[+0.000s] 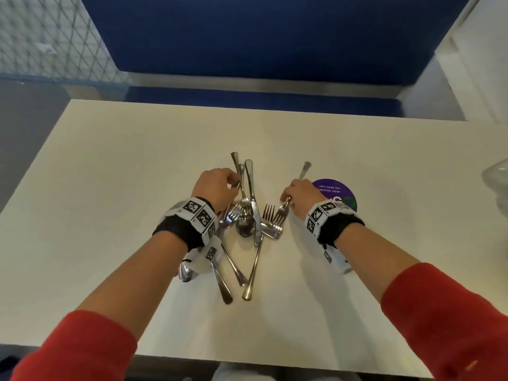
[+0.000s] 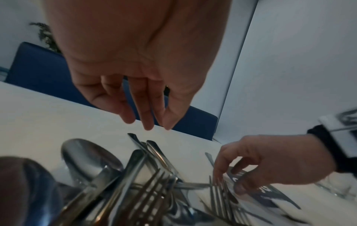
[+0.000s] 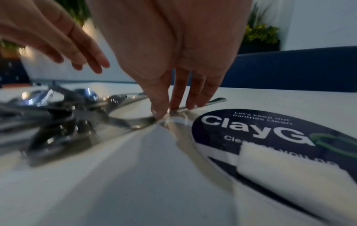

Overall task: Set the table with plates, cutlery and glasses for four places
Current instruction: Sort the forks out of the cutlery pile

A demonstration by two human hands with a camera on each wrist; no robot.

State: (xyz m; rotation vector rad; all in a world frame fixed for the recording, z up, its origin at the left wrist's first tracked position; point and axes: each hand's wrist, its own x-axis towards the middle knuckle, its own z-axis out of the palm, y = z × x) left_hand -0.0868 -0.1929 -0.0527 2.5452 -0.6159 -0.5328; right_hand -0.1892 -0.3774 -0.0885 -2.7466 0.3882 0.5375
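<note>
A heap of steel cutlery point(image 1: 248, 224) with forks, spoons and knives lies in the middle of the white table point(image 1: 110, 166). My left hand point(image 1: 232, 182) hovers over the far left of the heap; in the left wrist view its fingers point(image 2: 148, 122) hang nearly straight above the handles and hold nothing. My right hand point(image 1: 287, 199) pinches the handle of a fork point(image 1: 280, 214) at the heap's right side. The fork's handle end point(image 1: 306, 166) sticks out beyond the fingers. In the right wrist view, thumb and fingertips point(image 3: 160, 113) close on that fork point(image 3: 212, 101) just above the tabletop.
A round purple sticker point(image 1: 339, 192) lies flat on the table just right of my right hand. Clear glassware point(image 1: 497, 177) stands at the table's right edge. A blue bench point(image 1: 261, 37) runs along the far side.
</note>
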